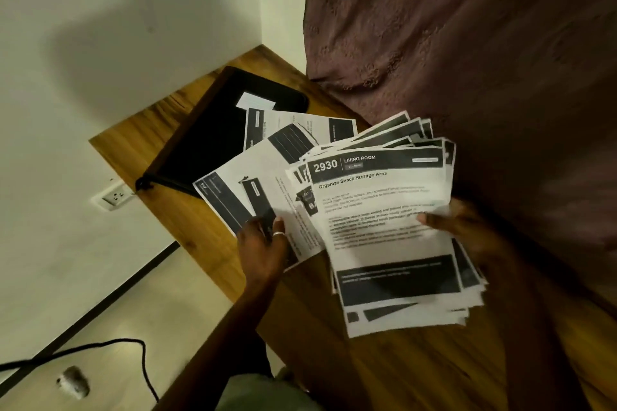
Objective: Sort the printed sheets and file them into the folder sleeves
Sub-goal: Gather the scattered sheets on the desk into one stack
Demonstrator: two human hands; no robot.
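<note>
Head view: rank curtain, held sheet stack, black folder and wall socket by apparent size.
1. curtain
2. sheet stack and black folder: unsure, stack is nearer, folder partly covered
3. wall socket

One black folder is counted, one white label on it, one fanned sheaf of printed sheets, perhaps a dozen, edges too blurred to be numbered, three loose sheets, two hands, left hand and right hand, one ring, one wall socket, one black cable, one curtain.

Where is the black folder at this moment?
Head view, left of centre: the black folder lies on the wooden table by the wall, partly under loose sheets.
</note>
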